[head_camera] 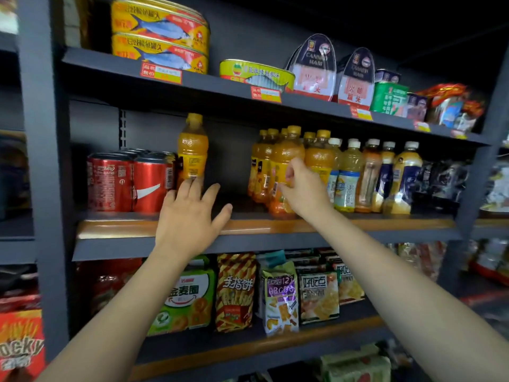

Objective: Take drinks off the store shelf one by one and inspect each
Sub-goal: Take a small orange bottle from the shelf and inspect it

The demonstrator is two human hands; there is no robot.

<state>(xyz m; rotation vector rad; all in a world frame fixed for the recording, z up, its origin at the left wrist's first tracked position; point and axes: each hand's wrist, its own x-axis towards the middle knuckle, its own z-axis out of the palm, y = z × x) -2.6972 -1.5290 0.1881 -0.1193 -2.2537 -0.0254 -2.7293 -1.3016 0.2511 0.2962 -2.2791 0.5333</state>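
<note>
On the middle shelf a single orange juice bottle stands upright beside red cola cans. My left hand is spread just below and in front of that bottle, fingers straight, fingertips near its base. To the right is a cluster of several orange juice bottles. My right hand curls its fingers round the front bottle of that cluster, which still stands on the shelf. Further right stand several white-capped drink bottles.
The top shelf carries fish tins and canned ham. Snack bags fill the shelf below the drinks. A grey upright post bounds the left side. A bare stretch of shelf lies between the single bottle and the cluster.
</note>
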